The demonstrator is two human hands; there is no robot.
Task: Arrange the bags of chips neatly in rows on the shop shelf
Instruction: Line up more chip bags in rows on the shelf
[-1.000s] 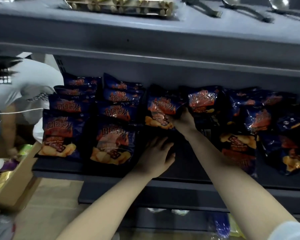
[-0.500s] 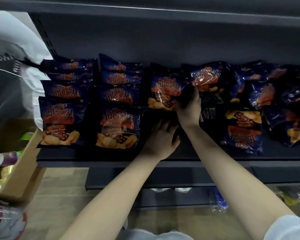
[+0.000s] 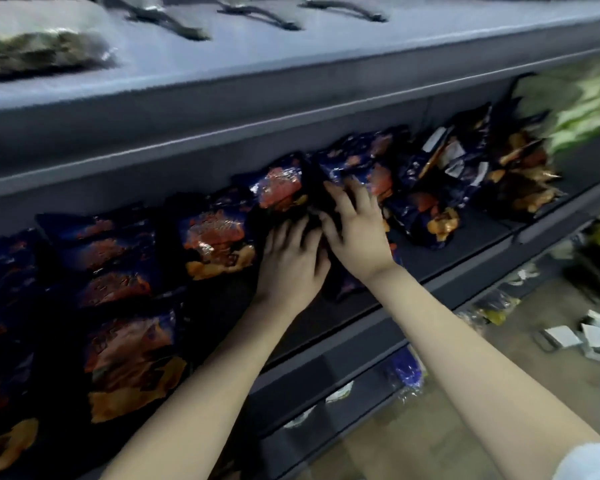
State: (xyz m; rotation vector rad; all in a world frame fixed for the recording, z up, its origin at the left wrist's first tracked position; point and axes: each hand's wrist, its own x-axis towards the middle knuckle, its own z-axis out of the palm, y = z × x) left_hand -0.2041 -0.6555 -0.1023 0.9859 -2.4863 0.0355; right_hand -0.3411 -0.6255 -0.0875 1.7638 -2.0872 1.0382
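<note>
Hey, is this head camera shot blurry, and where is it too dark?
Head view: motion blur throughout, worst on the green packs far right; left chip bags sit in shadow, print unreadable; glare on the bag by the right hand.

Spoons point(image 3: 257, 16) and a clear packet point(image 3: 39, 53) lie on the upper shelf point(image 3: 291, 67); white boxes point(image 3: 565, 336) lie on the floor point(image 3: 465, 427).

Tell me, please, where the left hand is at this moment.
In the head view, the left hand rests mid-shelf on a dark chip bag, beside the right hand.
</note>
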